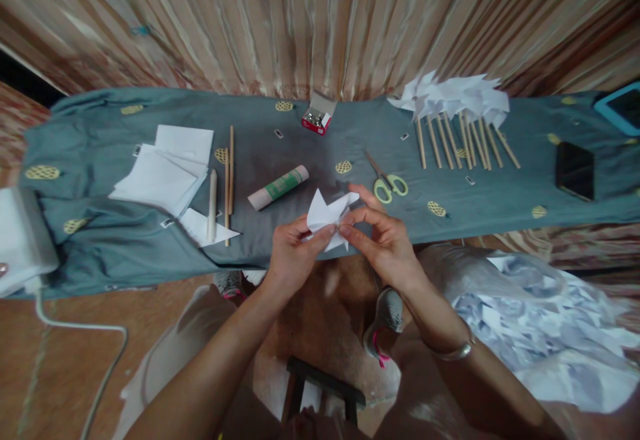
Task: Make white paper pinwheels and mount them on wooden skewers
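Note:
A white paper pinwheel (325,212) is held up over the table's near edge between both hands. My left hand (295,253) pinches it from the left, thumb near its centre. From the right, my right hand (383,240) has thumb and forefinger closed at the pinwheel's middle; whether a pin sits there is too small to tell. Just beyond them lie a glue stick (279,188) with a green label and scissors (385,179) with light green handles. Farther back stands an open red box (316,119) of small shiny metal pieces.
White paper sheets (160,173), a whitish rod (213,207) and wooden sticks (231,167) lie left. Finished pinwheels on sticks (455,103) are at the back right, near a dark phone (575,171). A bag of paper pieces (540,320) sits lower right; a white device (25,240) stands left.

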Available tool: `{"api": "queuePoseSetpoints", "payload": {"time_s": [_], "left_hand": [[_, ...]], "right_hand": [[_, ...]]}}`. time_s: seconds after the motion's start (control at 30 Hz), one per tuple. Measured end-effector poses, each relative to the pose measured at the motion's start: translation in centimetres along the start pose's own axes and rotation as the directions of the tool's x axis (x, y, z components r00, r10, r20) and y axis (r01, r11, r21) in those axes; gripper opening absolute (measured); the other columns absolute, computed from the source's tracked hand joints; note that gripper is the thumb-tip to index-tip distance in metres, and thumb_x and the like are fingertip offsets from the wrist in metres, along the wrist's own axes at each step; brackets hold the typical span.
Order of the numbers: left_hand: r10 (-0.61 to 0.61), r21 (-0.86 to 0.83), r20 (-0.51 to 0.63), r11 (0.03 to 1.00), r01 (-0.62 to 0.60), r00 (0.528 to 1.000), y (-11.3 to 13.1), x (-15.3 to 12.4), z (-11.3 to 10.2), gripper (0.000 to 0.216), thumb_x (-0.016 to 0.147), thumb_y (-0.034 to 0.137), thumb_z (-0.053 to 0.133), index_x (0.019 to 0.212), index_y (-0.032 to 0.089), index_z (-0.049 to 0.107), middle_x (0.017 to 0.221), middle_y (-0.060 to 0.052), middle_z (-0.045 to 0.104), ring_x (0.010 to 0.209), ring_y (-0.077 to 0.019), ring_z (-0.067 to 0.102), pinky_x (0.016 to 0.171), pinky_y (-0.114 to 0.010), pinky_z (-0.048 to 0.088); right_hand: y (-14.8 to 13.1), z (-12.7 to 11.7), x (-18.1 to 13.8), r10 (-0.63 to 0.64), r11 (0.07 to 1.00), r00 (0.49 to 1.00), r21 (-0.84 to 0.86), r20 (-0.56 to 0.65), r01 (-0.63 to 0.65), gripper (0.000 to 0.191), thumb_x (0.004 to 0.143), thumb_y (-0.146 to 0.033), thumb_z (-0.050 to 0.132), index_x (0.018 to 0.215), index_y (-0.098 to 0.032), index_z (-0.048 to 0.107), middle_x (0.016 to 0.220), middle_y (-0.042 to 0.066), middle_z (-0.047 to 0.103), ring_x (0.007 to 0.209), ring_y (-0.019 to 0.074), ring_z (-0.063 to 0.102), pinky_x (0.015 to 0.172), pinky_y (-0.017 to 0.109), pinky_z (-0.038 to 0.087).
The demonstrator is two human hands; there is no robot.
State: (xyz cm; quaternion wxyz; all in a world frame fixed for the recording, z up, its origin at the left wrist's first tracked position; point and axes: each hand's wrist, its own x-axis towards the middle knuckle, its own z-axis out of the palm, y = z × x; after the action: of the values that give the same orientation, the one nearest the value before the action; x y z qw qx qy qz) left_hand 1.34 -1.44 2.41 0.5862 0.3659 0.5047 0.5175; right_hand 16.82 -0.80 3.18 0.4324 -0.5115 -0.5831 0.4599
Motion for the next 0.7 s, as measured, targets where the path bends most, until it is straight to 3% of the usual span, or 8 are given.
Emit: {"api": "queuePoseSetpoints", "payload": {"time_s": [0.53,0.7], "left_hand": [[-0.046,0.084,-0.032,0.995,0.049,0.998,-0.2,0.2,-0.5,0.032,0.057,0.042,0.082,0.072,0.014,0.077,0.066,-0.001,0.069,0.059,-0.0122,0.053,0.060,-0.025,0.043],[-0.013,0.117,-0.008,0.993,0.014,1.000,-0.5,0.3,-1.0,0.034,0.058,0.043,0.084,0.076,0.015,0.078,0.067,-0.002,0.071,0.062,-0.0137,0.055,0.065,-0.026,0.045]], "right_hand": [[0.7,0.7,0.5,0.096,0.990,0.995,0.106,0.001,-0.096,0.020,0.070,-0.042,0.074,0.072,-0.022,0.071,0.144,0.009,0.052,0.142,0.0279,0.037,0.118,0.045,0.021],[1.0,1.0,0.6,0.078,0.987,0.997,0.139,0.002,-0.078,0.021,0.069,-0.044,0.076,0.070,-0.025,0.070,0.124,0.006,0.065,0.140,0.0249,0.040,0.117,0.044,0.023]]}}
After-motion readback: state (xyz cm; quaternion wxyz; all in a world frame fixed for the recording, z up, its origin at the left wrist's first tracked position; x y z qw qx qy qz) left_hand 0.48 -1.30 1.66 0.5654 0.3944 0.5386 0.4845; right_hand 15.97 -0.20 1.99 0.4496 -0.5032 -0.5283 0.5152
